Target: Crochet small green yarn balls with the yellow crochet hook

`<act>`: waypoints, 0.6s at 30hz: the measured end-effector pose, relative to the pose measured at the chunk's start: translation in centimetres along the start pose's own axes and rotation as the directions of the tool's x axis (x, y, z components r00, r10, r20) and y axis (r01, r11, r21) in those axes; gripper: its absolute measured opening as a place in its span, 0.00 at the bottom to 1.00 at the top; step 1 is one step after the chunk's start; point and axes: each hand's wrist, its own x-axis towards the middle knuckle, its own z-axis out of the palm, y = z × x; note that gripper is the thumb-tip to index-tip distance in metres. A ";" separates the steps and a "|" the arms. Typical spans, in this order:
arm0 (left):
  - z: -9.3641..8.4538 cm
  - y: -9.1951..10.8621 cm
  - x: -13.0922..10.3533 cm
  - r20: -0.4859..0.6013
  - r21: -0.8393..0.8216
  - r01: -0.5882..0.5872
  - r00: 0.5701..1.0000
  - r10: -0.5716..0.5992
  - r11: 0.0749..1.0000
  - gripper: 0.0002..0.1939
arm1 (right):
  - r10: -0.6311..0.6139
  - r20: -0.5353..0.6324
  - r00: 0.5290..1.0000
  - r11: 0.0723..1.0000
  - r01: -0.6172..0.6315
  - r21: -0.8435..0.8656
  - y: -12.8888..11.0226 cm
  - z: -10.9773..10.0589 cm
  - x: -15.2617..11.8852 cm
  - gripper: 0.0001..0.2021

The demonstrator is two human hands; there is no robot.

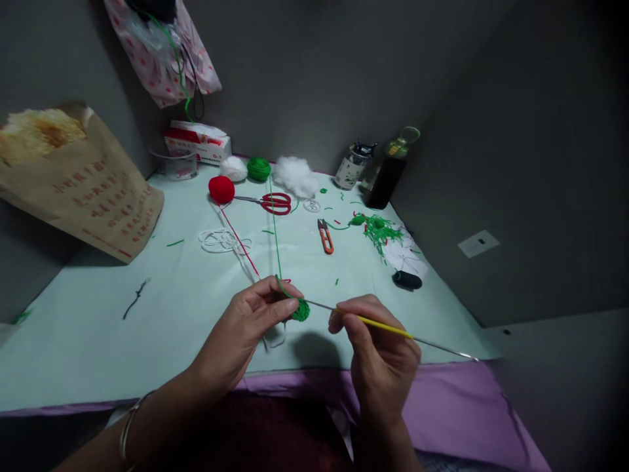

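My left hand [250,321] pinches a small round green crochet piece [301,311] near the front of the table. In my right hand [381,354] is a crochet hook with a yellow grip [386,326], its thin metal tip reaching the green piece. Green yarn [276,236] runs from the piece back to a green ball [259,169]. Red yarn [240,244] stretches from a red ball [221,189] down towards my left hand. A loop of white yarn [276,342] hangs below the left fingers.
Red-handled scissors [278,204], orange snips [325,237] and white yarn [223,241] lie mid-table. White stuffing [295,176], a pen cup [350,169] and a dark bottle [387,178] stand behind. Green scraps [381,229] lie right; a paper bag [98,190] with bread stands left.
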 end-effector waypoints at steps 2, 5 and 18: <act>-0.1 -0.1 -0.1 -0.003 0.017 -0.002 1.000 0.002 1.000 0.07 | -0.004 0.004 1.000 1.000 0.004 -0.004 -0.1 -0.1 -0.1 0.08; -0.1 -0.1 -0.2 -0.004 0.028 0.001 1.000 -0.001 1.000 0.07 | 0.002 0.000 1.000 1.000 -0.002 0.010 -0.1 -0.1 -0.2 0.08; 0.0 0.0 0.0 0.015 -0.019 0.025 1.000 -0.024 1.000 0.09 | 0.186 -0.004 0.983 0.943 -0.177 0.281 0.8 0.0 0.2 0.08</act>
